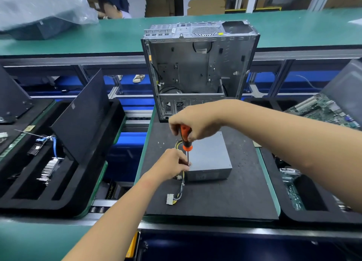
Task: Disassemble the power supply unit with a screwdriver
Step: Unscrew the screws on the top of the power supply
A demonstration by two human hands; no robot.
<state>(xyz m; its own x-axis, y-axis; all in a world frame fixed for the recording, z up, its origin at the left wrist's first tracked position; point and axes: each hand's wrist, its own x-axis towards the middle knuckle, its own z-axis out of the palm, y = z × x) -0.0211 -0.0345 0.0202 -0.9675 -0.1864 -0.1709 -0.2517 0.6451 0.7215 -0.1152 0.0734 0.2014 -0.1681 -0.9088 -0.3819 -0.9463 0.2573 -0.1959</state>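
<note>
PSU: grey metal box lying flat on the black mat, in front of the case. Its left edge meets both hands.

Cables: yellow and black bundle leaving the PSU's left side, running toward the viewer along the mat and ending in a white plug.

Screwdriver: orange and black handle, thin steel shaft. It stands nearly upright, tip down at the PSU's near-left top corner. The tip itself is hidden by the fingers.

Right hand: fingers and thumb curled round the top of the screwdriver handle, gripping it from above. The forearm comes in from the right, over the PSU.

Left hand: just left of the PSU's near-left corner, lying over the cables. Fingertips close on the lower shaft beside the tip, pinching it.

Relation to fingers: the left fingertips touch or nearly touch the PSU's left edge; which one cannot be told. The right hand is above the PSU's far-left part, apart from its surface.

Case: open bare metal computer chassis standing upright at the mat's far edge.

Left tray: black foam tray with a dark panel leaning in it, and small parts.

Right tray: black foam tray, green circuit board behind it.
</note>
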